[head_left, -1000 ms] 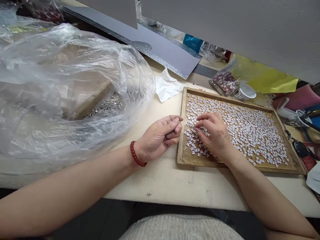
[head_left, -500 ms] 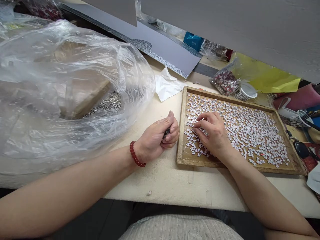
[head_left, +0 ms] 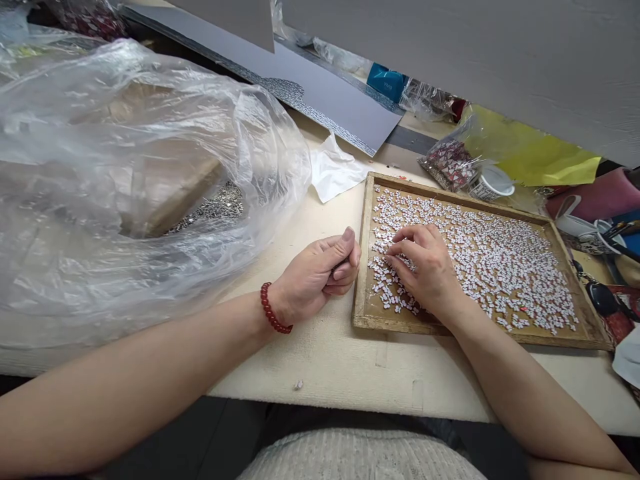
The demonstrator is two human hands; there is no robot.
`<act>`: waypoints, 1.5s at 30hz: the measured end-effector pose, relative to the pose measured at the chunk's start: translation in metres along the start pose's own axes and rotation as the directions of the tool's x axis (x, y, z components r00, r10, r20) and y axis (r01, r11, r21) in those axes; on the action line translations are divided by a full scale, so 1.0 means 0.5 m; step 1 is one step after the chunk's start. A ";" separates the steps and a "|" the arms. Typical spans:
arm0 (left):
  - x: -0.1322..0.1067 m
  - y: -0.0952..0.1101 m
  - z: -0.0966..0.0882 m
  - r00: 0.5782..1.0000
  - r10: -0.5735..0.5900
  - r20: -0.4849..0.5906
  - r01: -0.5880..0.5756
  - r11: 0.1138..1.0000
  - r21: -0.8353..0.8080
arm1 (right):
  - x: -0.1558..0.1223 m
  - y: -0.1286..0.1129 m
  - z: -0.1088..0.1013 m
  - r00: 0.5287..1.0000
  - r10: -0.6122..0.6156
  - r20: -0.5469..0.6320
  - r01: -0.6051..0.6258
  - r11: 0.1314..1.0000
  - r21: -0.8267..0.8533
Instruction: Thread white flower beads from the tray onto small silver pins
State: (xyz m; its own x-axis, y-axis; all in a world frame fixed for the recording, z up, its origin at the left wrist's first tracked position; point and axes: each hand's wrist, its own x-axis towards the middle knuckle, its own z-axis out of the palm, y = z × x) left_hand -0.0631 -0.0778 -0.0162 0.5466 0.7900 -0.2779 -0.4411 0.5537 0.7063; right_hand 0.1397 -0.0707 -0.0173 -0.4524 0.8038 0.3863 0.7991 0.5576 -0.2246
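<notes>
The two hands are apart. The left hand [head_left: 320, 270], with a red beaded bracelet [head_left: 273, 310] at its wrist, is curled closed beside a shallow wooden tray [head_left: 395, 325]; dark bits [head_left: 339, 267] show between its fingers, mostly hidden. The right hand [head_left: 430, 270] bends over the tray, thumb and forefinger close together; whether they pinch anything is unclear.

Inside the tray, small white pieces [head_left: 510, 260] with pinkish marks lie scattered, thickest at the right; their exact shape is too small to make out. One similar piece [head_left: 299, 385] sits near the table's front edge.

Behind the tray are a clear bag of red and white pieces [head_left: 453, 163] and a white tub [head_left: 493, 182], its contents unseen. At left, a big cloudy plastic bag [head_left: 200, 280], cut off at the edge, partly veils a heap of silvery metal bits [head_left: 220, 208].
</notes>
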 end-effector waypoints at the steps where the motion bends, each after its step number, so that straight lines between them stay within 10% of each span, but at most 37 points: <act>1: 0.000 0.000 0.000 1.000 0.003 -0.003 -0.003 1.000 0.000 | 0.000 0.000 0.000 1.000 -0.001 -0.001 0.001 1.000 -0.002; 10: 0.001 0.008 0.002 0.998 -0.057 0.005 0.057 0.981 -0.188 | 0.000 -0.002 -0.019 0.996 -0.043 -0.073 0.044 0.999 0.014; 17: 0.000 0.011 0.010 0.999 -0.025 -0.034 0.011 0.928 -0.371 | 0.011 -0.102 -0.083 0.962 -0.244 -0.120 0.248 0.968 0.023; 23: 0.005 0.004 0.004 0.990 -0.077 -0.119 0.015 0.892 -0.453 | 0.039 -0.144 -0.036 0.948 -0.315 0.042 0.316 0.921 -0.229; 29: 0.006 -0.002 0.007 0.991 -0.089 -0.102 0.018 0.830 -0.557 | 0.066 -0.137 -0.005 0.945 -0.317 -0.079 0.300 0.938 -0.172; 45: -0.002 -0.014 -0.004 0.994 -0.043 0.102 0.062 0.978 -0.197 | 0.046 -0.095 -0.041 0.975 -0.113 -0.190 0.134 0.985 0.105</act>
State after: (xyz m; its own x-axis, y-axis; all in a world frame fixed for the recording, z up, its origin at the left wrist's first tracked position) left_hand -0.0617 -0.0819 -0.0223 0.6348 0.7345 -0.2399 -0.5379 0.6430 0.5452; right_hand 0.0997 -0.0829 0.0206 -0.4562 0.6818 0.5719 0.6851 0.6792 -0.2632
